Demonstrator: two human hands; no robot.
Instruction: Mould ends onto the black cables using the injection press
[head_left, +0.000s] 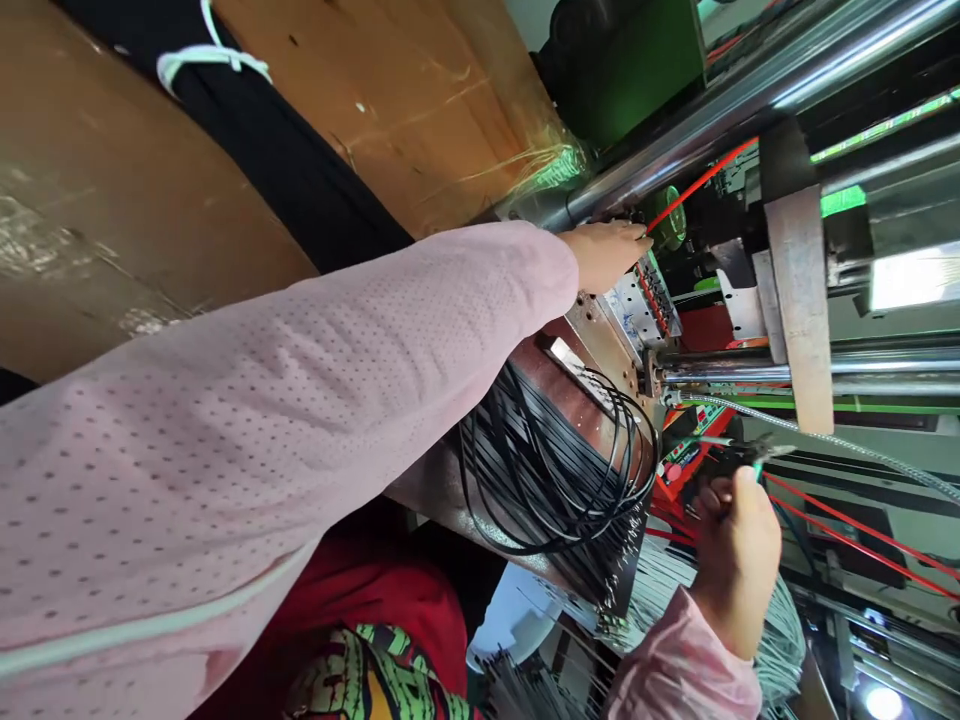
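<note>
My left hand (pixel 609 256) reaches across to the machine, its fingers stretched out beside a metal mould block (pixel 634 312) with a row of red parts. The fingertips are close to a red tube (pixel 701 187), and I cannot tell whether they touch it. My right hand (pixel 739 540) is closed around a pair of pliers (pixel 769 450); their metal jaws stick out above the thumb and a bit of green handle shows. Between my arms lies a bundle of black cables (pixel 555 470), partly looped, with a flat metal bar (pixel 585 375) beside it.
Polished machine rods (pixel 712 110) run along the upper right. A rusty metal plate (pixel 801 310) hangs across them. A braided hose (pixel 847 440) and red tubes pass near my right hand. Pale cables (pixel 780 640) hang below it. A brown board (pixel 420 110) fills the upper left.
</note>
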